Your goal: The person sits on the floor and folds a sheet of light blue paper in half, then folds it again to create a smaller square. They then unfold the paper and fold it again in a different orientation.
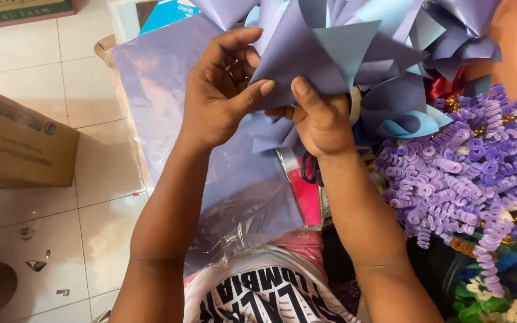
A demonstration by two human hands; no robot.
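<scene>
My left hand (pixel 219 90) and my right hand (pixel 321 122) both pinch a folded sheet of lilac wrapping paper (pixel 303 57) at the top middle of the head view, thumbs pressed on its lower edge. That sheet belongs to a layered fan of lilac and pale blue folded papers (pixel 384 54). To the right sits a bunch of purple curled-ribbon flowers (pixel 468 173), touching the paper fan. A roll of tape (pixel 354 104) shows just behind my right hand.
A stack of lilac sheets in clear plastic (pixel 169 101) lies under my forearms. A brown cardboard box (pixel 16 143) stands on the white tiled floor (pixel 97 221) at the left. Pink-handled scissors (pixel 312 179) lie below my right wrist. Small scraps lie at lower left.
</scene>
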